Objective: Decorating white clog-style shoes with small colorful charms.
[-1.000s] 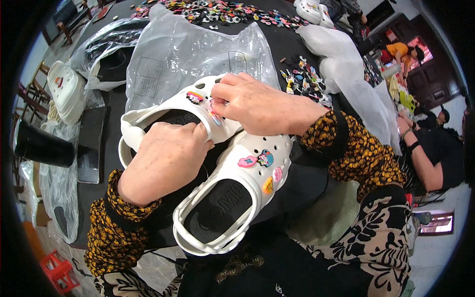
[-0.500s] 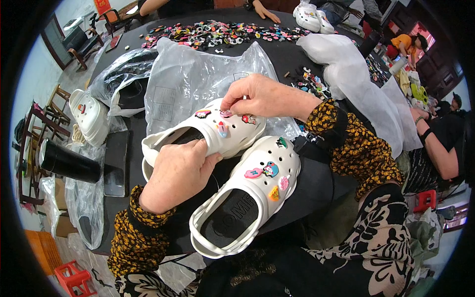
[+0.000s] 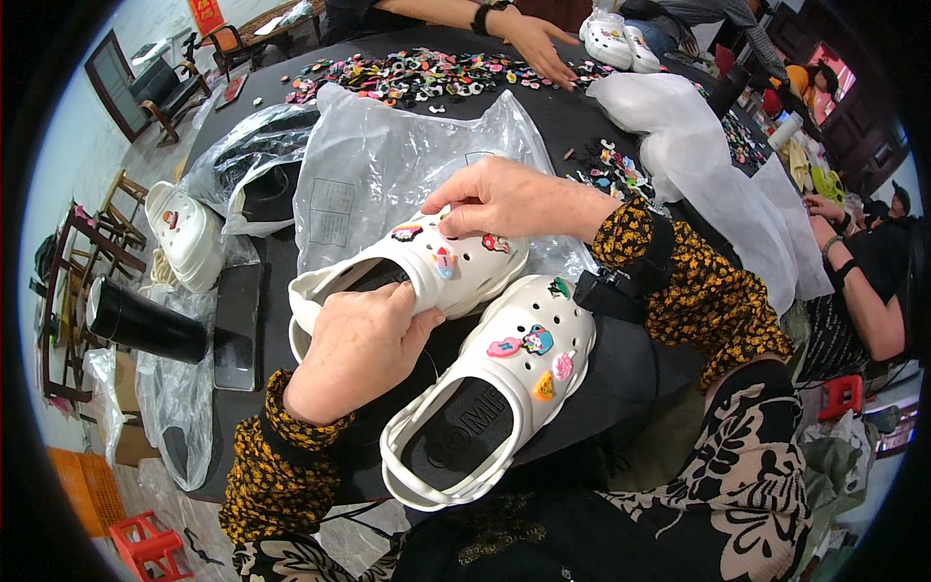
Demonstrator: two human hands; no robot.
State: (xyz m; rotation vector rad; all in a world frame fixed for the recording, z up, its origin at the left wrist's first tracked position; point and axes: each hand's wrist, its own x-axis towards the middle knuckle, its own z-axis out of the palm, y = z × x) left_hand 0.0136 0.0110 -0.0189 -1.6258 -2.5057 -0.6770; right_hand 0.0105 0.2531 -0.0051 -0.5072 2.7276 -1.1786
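My left hand (image 3: 367, 344) is closed around the side of a white clog (image 3: 485, 276), its fingers reaching into the foot opening. On that clog's upper, the fingers of my right hand (image 3: 499, 202) press at a pink shoe charm (image 3: 448, 229), mostly covered by them. Beside it sit a rainbow charm (image 3: 406, 232), a rocket-like charm (image 3: 444, 260) and a red-and-white charm (image 3: 495, 243). A second white clog (image 3: 456, 436) lies nearer to me, with several colourful charms on its upper and a black insole.
Clear plastic bags (image 3: 359, 155) lie behind the clogs. A black tumbler (image 3: 145, 320), a phone (image 3: 239, 325) and another white clog (image 3: 184, 238) are at the left. Many loose charms (image 3: 417, 76) cover the far table, where another person's hand (image 3: 538, 44) reaches. White wrapping (image 3: 669, 136) is at the right.
My right fingers have shifted slightly and now cover more of the pink charm. The other person's hand has reached farther over the loose charms. My left hand keeps its grip.
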